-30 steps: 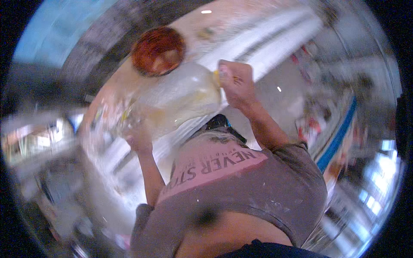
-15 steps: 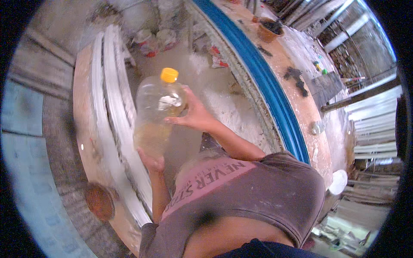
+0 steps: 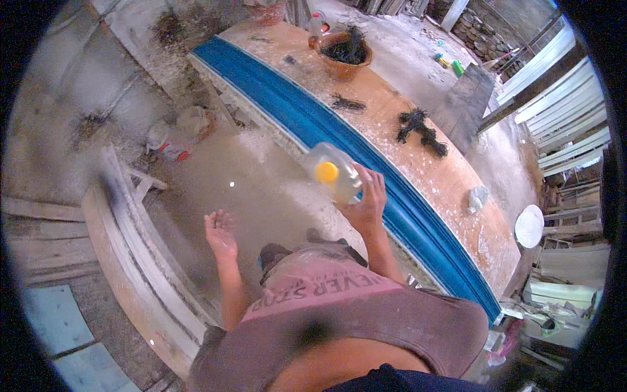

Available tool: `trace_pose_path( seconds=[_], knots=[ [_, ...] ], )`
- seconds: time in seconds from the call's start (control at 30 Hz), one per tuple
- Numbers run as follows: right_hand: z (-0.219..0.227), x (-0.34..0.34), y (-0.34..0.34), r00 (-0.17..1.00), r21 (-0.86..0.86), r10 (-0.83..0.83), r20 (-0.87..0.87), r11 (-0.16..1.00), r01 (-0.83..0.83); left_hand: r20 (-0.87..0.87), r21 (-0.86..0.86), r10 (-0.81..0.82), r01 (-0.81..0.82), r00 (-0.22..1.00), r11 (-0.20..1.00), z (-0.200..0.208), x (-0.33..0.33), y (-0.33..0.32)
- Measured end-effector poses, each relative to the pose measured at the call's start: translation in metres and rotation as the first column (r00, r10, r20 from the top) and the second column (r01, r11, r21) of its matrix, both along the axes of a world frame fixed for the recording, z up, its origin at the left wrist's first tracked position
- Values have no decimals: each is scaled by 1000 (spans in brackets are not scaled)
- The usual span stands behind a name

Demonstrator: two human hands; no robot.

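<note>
A clear plastic bottle [image 3: 337,171] with a yellow cap is gripped in my right hand [image 3: 369,194], its cap toward me. It hangs over the near edge of a long blue moulding form [image 3: 392,189] on the bench at the right. My left hand [image 3: 222,234] is held out over the floor with fingers spread, holding nothing. Closest to it on the left is a long white moulded length [image 3: 140,242] on a board. What liquid the bottle holds is hard to make out now.
On the wooden bench [image 3: 457,189] stand an orange-brown bowl [image 3: 345,57] of dark fibre and a red-capped bottle [image 3: 317,29]; dark fibre clumps [image 3: 421,132] and a crumpled clear piece [image 3: 477,198] lie there. A white round lid-like thing [image 3: 529,226] is beside it. Sacks [image 3: 176,137] lie on the floor.
My right hand has carried the bottle from the white lengths at left to the blue form at right. My left hand has let go of the bottle. The view has turned rightward.
</note>
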State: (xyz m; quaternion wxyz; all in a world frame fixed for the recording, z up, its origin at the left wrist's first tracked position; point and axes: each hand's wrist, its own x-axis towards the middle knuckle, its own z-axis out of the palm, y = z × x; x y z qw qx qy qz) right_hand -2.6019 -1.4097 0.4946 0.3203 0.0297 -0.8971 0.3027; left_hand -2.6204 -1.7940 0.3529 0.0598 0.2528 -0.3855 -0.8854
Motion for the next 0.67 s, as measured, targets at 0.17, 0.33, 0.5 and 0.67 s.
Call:
trace_pose_path(
  seconds=[0.17, 0.33, 0.5, 0.67],
  knots=[
    [34, -112, -15, 997, 82, 2, 76, 997, -8, 157, 18, 16, -20, 987, 1000, -80, -89, -30],
    [49, -215, -63, 989, 58, -44, 140, 998, 36, 199, -61, 7, 6, 980, 998, -166, -136, -71],
    [50, -356, -122, 982, 49, -58, 178, 998, 50, 429, 22, 151, -177, 891, 984, -245, -176, -140],
    [42, -525, -166, 995, -233, -55, 84, 970, 73, 551, -53, 111, -98, 827, 994, -270, -194, -226]
  ],
)
